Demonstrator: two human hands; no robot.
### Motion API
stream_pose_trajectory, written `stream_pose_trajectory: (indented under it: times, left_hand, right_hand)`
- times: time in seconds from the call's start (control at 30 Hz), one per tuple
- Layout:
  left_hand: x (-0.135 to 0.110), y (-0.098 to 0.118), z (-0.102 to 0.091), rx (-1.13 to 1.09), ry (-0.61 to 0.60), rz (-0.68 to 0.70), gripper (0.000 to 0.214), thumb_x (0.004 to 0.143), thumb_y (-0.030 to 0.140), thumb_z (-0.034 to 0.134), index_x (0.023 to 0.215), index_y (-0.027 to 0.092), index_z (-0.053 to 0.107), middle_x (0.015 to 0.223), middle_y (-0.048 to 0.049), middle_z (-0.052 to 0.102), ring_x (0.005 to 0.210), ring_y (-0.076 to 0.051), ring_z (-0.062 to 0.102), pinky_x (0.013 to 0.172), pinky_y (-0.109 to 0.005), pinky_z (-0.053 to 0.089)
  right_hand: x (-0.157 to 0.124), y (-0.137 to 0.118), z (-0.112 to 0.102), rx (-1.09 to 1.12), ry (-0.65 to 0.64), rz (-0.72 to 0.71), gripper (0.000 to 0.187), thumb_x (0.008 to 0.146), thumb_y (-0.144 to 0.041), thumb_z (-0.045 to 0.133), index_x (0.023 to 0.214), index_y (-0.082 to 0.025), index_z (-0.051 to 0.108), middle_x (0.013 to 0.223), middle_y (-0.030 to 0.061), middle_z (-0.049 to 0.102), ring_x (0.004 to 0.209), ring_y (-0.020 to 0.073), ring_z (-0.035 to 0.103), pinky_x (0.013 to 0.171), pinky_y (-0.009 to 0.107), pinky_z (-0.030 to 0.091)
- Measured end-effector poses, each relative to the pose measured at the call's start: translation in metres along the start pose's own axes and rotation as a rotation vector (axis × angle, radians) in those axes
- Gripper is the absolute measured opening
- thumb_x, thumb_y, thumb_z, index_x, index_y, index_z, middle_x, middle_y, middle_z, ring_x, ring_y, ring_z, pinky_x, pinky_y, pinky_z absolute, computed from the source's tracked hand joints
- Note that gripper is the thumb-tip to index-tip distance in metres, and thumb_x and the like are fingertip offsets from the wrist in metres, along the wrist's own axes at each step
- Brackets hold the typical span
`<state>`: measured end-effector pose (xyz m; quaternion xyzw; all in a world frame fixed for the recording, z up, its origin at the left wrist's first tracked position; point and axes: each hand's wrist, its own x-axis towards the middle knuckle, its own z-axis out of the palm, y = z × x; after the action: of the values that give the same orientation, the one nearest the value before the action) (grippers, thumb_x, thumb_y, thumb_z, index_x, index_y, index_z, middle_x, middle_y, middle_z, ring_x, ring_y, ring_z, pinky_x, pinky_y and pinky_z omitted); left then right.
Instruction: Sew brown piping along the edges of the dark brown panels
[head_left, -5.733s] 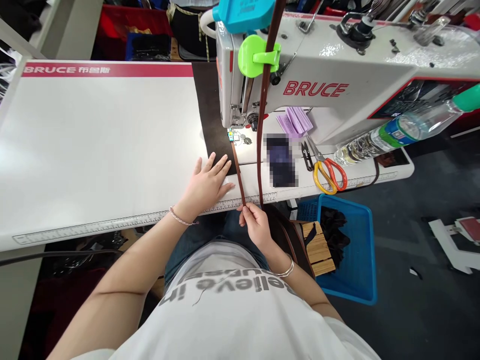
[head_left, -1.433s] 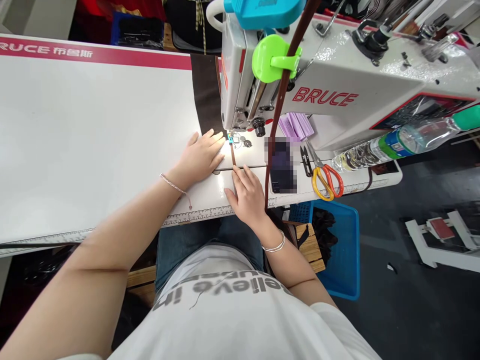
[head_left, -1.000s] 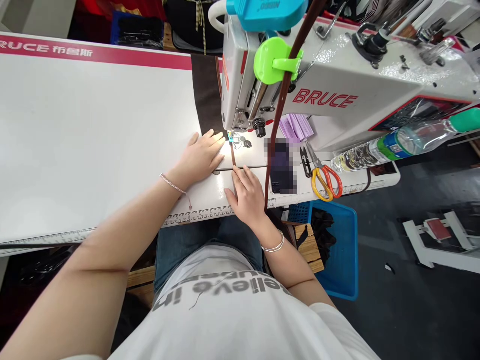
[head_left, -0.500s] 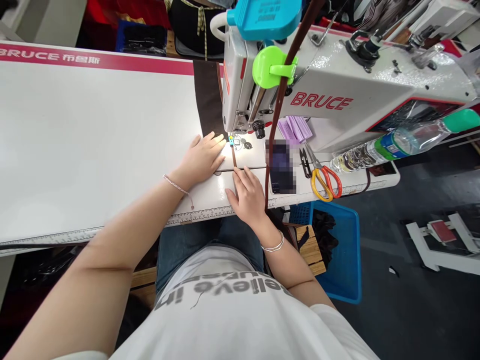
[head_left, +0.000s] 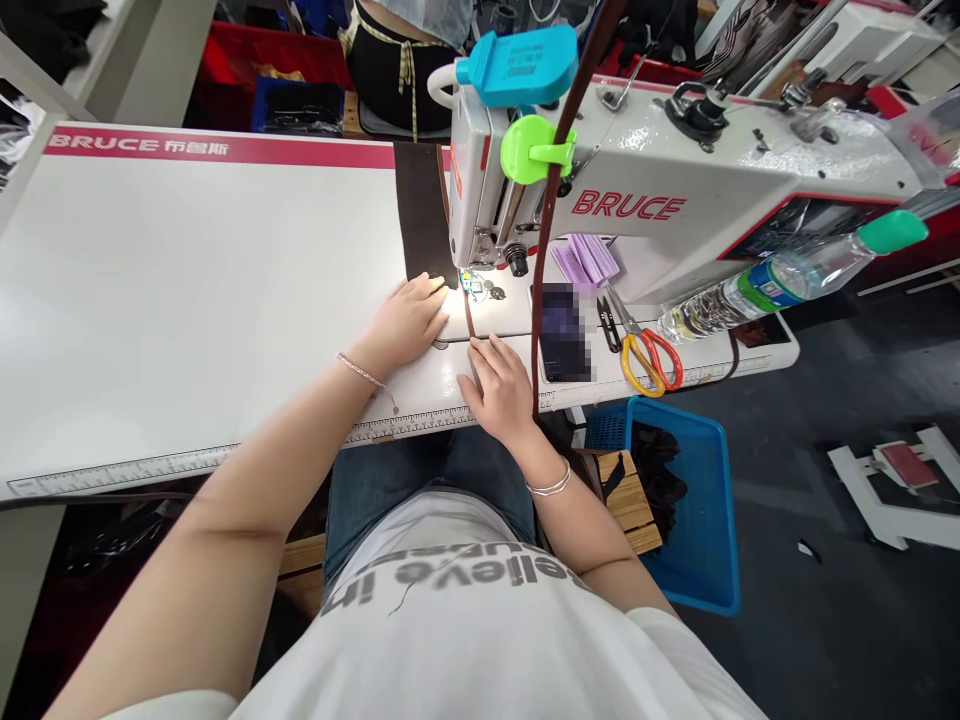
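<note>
My left hand (head_left: 411, 318) lies flat with fingers stretched on the near end of a dark brown fabric panel (head_left: 421, 215), just left of the needle area of the sewing machine (head_left: 487, 180). A narrow brown strip (head_left: 470, 318) runs from under the presser foot (head_left: 466, 282) toward me. On its near end rest the fingertips of my right hand (head_left: 499, 392), fingers extended and thumb apart. What lies under those fingertips is hidden. Another brown strip (head_left: 547, 240) hangs down in front of the machine, through a green clip (head_left: 536, 150).
Right of my right hand are a phone (head_left: 564, 335), black thread snips (head_left: 609, 325), scissors (head_left: 651, 362), purple papers (head_left: 586, 260) and a tilted water bottle (head_left: 780, 285). A blue bin (head_left: 716, 520) stands on the floor. Across the table is another person (head_left: 397, 70).
The whole view has shifted slightly, showing more of the table's far left. Both hands keep nearly the same places beside the needle, on the fabric panel and the strip.
</note>
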<state>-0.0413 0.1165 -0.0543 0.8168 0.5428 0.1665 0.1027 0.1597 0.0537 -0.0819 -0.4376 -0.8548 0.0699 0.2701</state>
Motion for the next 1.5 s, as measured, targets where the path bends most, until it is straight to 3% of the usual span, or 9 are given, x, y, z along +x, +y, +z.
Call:
stream_pose_trajectory:
  times: [0.23,0.47,0.63,1.13,1.37,1.5]
  left_hand:
    - [-0.019,-0.003,-0.002,0.084,0.06,-0.087,0.042,0.093,0.032,0.037,0.124,0.011,0.055,0.132,-0.0169,0.052,0.123,-0.031,0.049,0.108,-0.045,0.039]
    - [-0.052,0.006,-0.003,0.043,0.092,-0.141,0.046,0.096,0.032,0.033,0.13,0.007,0.05,0.138,-0.0188,0.048,0.131,-0.03,0.043,0.114,-0.046,0.031]
    - [-0.073,0.013,0.001,0.043,0.104,-0.183,0.048,0.097,0.032,0.033,0.135,0.007,0.047,0.142,-0.0172,0.047,0.136,-0.028,0.039,0.116,-0.046,0.027]
    - [-0.092,0.023,-0.003,0.117,0.08,-0.186,0.046,0.097,0.032,0.032,0.132,0.007,0.049,0.139,-0.0173,0.05,0.134,-0.029,0.042,0.114,-0.046,0.029]
    - [-0.111,0.028,-0.004,0.106,0.111,-0.205,0.048,0.099,0.033,0.029,0.13,0.004,0.05,0.137,-0.0189,0.05,0.133,-0.03,0.042,0.114,-0.045,0.031]
    - [-0.132,0.038,-0.003,0.071,0.158,-0.281,0.05,0.1,0.032,0.024,0.131,0.002,0.049,0.137,-0.0211,0.048,0.133,-0.031,0.042,0.113,-0.046,0.034]
  right_hand:
    - [-0.003,0.003,-0.002,0.117,0.059,-0.011,0.033,0.095,-0.032,0.048,0.117,-0.016,0.067,0.122,0.0101,0.068,0.127,0.0282,0.052,0.11,0.048,0.041]
    - [-0.002,0.003,-0.011,0.337,0.166,-0.022,0.025,0.093,-0.028,0.051,0.109,-0.019,0.068,0.112,0.01,0.071,0.11,0.0243,0.062,0.1,0.044,0.049]
    - [-0.002,0.0,-0.016,0.441,0.182,0.046,0.02,0.093,-0.026,0.053,0.106,-0.021,0.068,0.111,0.0084,0.071,0.107,0.0223,0.064,0.096,0.04,0.052]
    - [-0.001,-0.002,-0.009,0.332,0.201,0.078,0.017,0.088,-0.018,0.055,0.099,-0.02,0.067,0.105,0.0085,0.071,0.1,0.0231,0.064,0.09,0.04,0.052]
    - [-0.006,-0.006,-0.007,0.304,0.174,0.151,0.019,0.085,-0.013,0.055,0.1,-0.019,0.066,0.1,0.0069,0.069,0.065,0.0155,0.058,0.076,0.035,0.054]
    - [-0.014,-0.017,-0.009,0.239,0.148,0.199,0.021,0.086,-0.015,0.056,0.104,-0.02,0.066,0.1,0.0072,0.067,0.08,0.02,0.062,0.08,0.037,0.053]
